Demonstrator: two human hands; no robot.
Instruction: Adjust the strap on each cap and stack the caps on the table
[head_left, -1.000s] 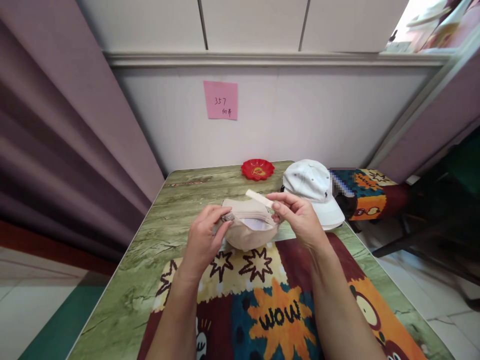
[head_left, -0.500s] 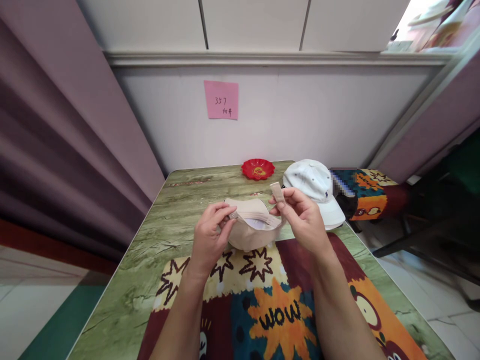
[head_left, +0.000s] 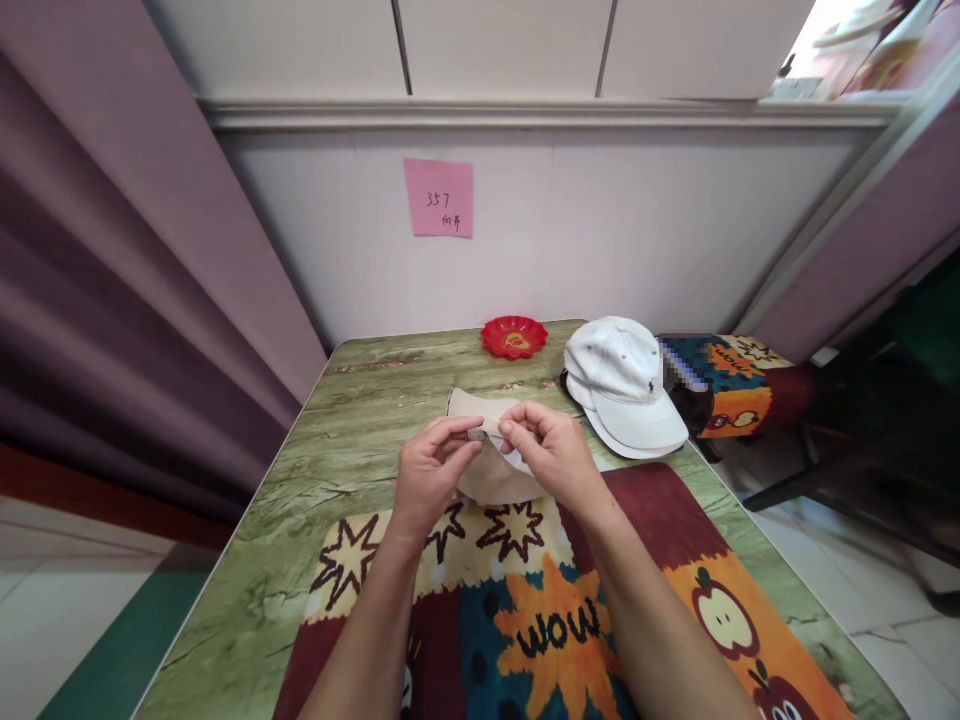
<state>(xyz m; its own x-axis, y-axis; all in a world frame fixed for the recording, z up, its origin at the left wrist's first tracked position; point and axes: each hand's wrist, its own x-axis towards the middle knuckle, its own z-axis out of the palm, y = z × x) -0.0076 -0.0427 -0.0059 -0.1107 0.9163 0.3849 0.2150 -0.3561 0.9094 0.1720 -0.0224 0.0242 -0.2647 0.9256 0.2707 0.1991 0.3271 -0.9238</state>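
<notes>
A beige cap [head_left: 496, 484] is held over the upper edge of the patterned mat [head_left: 660, 505], with its inner band partly showing between my hands. My left hand [head_left: 431, 468] pinches the small metal buckle [head_left: 476, 434] at one end of the cap's back strap. Opposite it, my right hand [head_left: 559, 452] grips the loose strap end [head_left: 492, 424] between thumb and fingers, right up against the buckle. Whether the strap passes through the buckle cannot be made out behind the fingers.
White caps [head_left: 616, 362], stacked, sit at the table's right back. A red scalloped dish [head_left: 490, 345] lies near the wall. The wood-grain table [head_left: 352, 410] borders a purple curtain [head_left: 172, 230] on the left. A pink note [head_left: 439, 198] is stuck on the wall.
My right hand has moved left with the strap end, bringing it to the buckle in my left hand. Before, the strap end stood up apart on the right.
</notes>
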